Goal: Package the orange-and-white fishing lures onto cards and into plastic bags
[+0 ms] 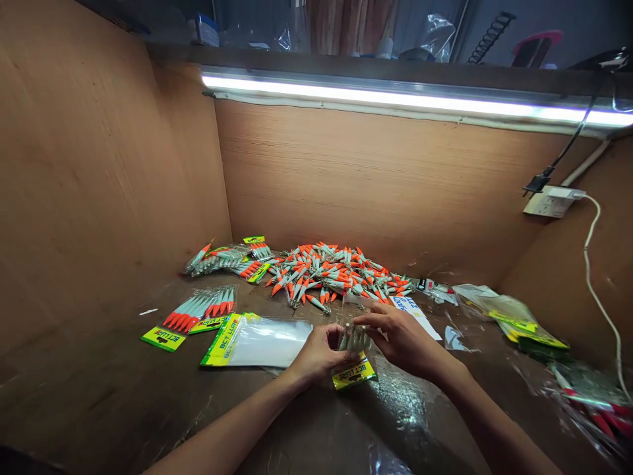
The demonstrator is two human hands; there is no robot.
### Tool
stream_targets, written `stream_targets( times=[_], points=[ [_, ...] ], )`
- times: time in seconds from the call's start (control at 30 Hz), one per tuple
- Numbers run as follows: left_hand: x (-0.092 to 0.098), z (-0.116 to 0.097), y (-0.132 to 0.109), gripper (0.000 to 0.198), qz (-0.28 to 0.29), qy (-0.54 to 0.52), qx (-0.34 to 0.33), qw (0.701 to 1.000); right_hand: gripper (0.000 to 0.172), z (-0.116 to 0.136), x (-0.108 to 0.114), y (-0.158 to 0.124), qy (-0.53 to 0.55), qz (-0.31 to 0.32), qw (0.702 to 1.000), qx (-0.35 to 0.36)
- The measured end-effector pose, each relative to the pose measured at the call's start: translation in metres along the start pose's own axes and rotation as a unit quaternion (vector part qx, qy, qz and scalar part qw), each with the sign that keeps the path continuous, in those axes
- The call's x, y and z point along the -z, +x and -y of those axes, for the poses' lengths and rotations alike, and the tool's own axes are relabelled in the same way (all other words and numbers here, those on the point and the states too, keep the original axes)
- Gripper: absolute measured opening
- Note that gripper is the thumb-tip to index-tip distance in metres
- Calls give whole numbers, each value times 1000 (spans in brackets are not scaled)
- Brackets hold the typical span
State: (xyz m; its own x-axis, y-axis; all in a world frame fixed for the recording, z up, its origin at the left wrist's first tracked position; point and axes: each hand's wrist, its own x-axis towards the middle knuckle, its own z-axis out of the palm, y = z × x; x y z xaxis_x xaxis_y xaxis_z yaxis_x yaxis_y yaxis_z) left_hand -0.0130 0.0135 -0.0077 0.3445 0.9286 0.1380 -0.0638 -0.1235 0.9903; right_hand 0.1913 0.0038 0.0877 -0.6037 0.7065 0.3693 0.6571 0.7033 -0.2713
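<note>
My left hand (pixel 321 351) grips a clear packet of fishing lures (pixel 354 338) from its left side, thumb across the front. The packet's yellow and green header card (pixel 354 374), printed BCT LURE, points down toward me. My right hand (pixel 401 331) is at the packet's upper right edge with its fingers bent together over the lure ends; exactly what they pinch is hidden. Left of my hands lies a stack of flat clear bags (pixel 271 342) with the same yellow headers. Beyond them spreads a heap of loose orange and white lures (pixel 326 270).
Filled lure packets (pixel 198 309) lie at the left, with a pile of more packets (pixel 230 259) behind. To the right are a paper with blue writing (pixel 415 315), plastic bags (pixel 514 316) and red lures in plastic (pixel 598 406). A white cable (pixel 588 251) hangs from a power strip (pixel 551 201).
</note>
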Motion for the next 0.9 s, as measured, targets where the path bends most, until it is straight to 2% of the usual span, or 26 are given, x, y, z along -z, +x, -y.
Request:
stream_targets(
  times=[0.2, 0.43, 0.6, 0.77, 0.9],
  points=[
    [-8, -1, -1, 29, -51, 42, -22, 998, 34, -2, -3, 0, -11, -15, 1000, 0],
    [-8, 2, 0, 36, -49, 3, -30, 998, 35, 2, -4, 0, -34, -19, 999, 7],
    [-9, 5, 2, 36, -81, 1, -13, 997, 34, -5, -9, 0, -26, -20, 999, 7],
    [-9, 4, 0, 35, -86, -20, -15, 996, 42, -5, -10, 0, -24, -6, 1000, 0],
    [-10, 6, 1, 37, -98, -28, -13, 995, 36, -3, -10, 1, -33, -1, 999, -2]
  ],
)
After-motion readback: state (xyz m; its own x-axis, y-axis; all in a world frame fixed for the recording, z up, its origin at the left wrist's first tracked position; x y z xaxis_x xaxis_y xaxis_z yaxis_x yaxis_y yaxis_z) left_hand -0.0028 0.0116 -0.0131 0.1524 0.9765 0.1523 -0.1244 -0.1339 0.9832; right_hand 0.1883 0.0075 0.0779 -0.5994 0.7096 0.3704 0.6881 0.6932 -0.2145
